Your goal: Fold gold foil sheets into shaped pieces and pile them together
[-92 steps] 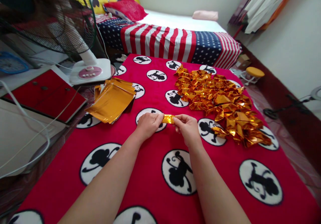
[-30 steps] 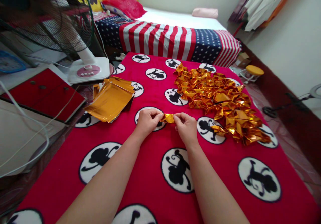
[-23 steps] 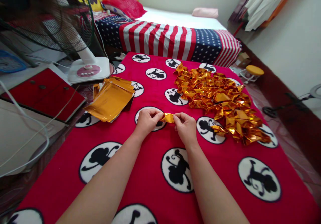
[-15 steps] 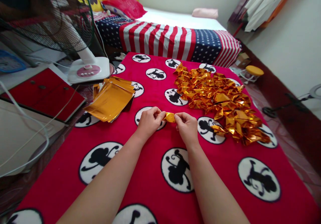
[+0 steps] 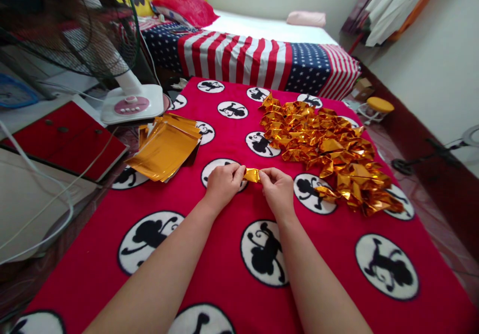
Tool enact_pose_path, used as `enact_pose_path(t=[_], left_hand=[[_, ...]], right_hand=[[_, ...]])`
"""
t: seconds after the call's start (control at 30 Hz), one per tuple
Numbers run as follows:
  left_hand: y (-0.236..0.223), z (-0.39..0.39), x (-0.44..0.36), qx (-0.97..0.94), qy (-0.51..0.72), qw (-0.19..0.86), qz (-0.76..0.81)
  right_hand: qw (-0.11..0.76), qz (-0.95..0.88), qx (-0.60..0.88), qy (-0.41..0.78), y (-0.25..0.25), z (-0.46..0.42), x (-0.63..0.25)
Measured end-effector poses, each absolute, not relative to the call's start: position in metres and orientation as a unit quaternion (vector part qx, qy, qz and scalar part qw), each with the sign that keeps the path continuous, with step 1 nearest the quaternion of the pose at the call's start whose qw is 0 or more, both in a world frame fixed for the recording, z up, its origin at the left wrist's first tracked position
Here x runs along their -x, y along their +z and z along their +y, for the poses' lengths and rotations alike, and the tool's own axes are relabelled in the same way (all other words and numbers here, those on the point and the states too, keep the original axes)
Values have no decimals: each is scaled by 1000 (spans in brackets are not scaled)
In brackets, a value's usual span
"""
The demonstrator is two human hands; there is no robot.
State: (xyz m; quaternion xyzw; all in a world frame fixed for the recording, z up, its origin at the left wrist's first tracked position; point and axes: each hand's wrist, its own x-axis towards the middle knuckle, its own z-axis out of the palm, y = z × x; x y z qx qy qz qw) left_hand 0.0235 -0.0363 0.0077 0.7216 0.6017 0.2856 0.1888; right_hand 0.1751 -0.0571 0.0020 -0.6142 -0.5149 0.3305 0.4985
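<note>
A small folded piece of gold foil paper (image 5: 252, 175) is stretched level between my hands, just above the red cloth. My left hand (image 5: 223, 183) pinches its left end between thumb and fingers. At the right end, my right hand (image 5: 277, 188) pinches it the same way. Both ends are covered by my fingertips. To the left lies a stack of flat gold foil sheets (image 5: 166, 147). A large cluster of folded gold foil pieces (image 5: 325, 149) spreads over the cloth to the right.
The red cloth (image 5: 209, 284) with monkey-print circles covers the surface under my arms. A fan base (image 5: 132, 103) and a red-topped cabinet (image 5: 63, 139) stand at the left. Beyond is a bed with a striped cover (image 5: 235, 59). A yellow-topped stool (image 5: 379, 105) stands at the far right.
The foil piece has tilted slightly and shifted a touch left between my fingertips. Both hands keep their pinch and have barely moved. The stack and the cluster are unchanged.
</note>
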Motion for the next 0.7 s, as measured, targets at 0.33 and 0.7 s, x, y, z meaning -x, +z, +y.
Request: enact_pose_path(t=[0.33, 0.7], left_hand=[[4, -34, -22, -704, 324, 235, 587], [1, -27, -17, -652, 397, 280, 581]], right_hand=[[532, -457, 593, 396, 3, -59, -169], [582, -439, 541, 420, 3, -58, -174]])
